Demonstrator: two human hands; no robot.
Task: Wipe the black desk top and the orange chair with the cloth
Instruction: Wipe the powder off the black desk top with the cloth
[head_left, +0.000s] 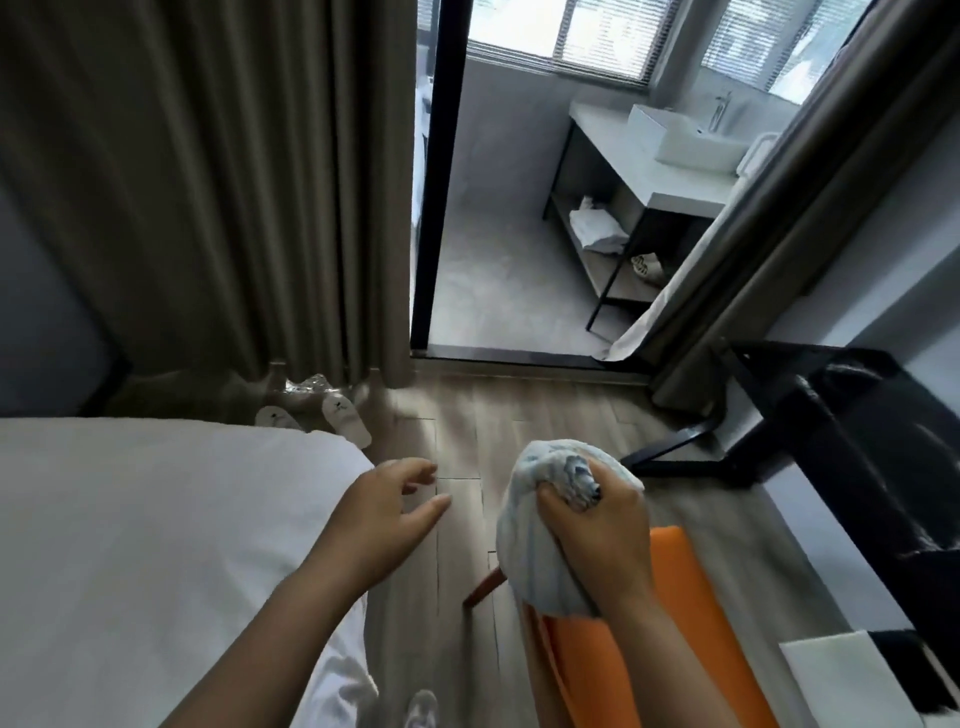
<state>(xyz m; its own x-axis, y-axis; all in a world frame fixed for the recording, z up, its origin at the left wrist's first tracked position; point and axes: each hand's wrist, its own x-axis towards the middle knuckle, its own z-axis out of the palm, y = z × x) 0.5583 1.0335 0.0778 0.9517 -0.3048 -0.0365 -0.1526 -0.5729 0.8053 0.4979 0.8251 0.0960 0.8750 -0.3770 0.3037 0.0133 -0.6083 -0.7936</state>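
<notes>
Wood-plank floor (519, 410) mid-frame; washroom with basin (685, 137) upper right.
Black desk top (883, 441) at right edge. Orange chair (675, 629) lower right, near the desk.
Right hand (602, 535) grips bunched pale cloth (535, 540) over the chair's edge; whether it touches the chair is unclear.
Left hand (384, 514) open, fingers relaxed, above the floor at centre.
White bed (156, 519) lower left; brown curtain (234, 182) upper left, white slippers (345, 418) at its foot.

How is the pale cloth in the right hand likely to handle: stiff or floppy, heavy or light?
Probably floppy: the cloth bunches and sags below the right hand. Likely light, since that one hand grips it by a crumpled wad. It would probably drape onto the orange chair, not roll.
</notes>
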